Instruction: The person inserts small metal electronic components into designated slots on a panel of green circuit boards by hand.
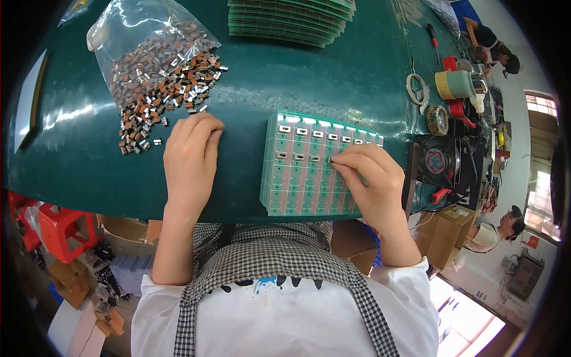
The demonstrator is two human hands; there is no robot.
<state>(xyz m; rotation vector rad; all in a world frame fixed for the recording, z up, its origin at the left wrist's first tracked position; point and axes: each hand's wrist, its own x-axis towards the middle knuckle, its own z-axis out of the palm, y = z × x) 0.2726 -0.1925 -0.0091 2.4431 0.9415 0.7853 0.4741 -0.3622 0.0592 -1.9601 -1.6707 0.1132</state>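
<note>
A panel of green circuit boards [291, 178] lies near the front edge of the table. Small metal-cased parts that look like slide switches [299, 157] fill its far row and the left of the second row. With thumb and forefinger pinched, my right hand [375, 175] presses one such switch [332, 159] onto the second row; the fingers mostly hide it. My left hand [191, 152] rests on the table, fingers curled together, just short of a loose pile of switches [190, 77]. Whatever its fingertips hold, if anything, is hidden.
The pile spills from a clear plastic bag [151, 35]. Stacked green boards [291, 21] stand at the far side. Along the right lie a screwdriver [433, 38], tape roll [437, 119], green cup [455, 84] and fan [439, 159]. A red stool [62, 232] stands left; two people are farther right.
</note>
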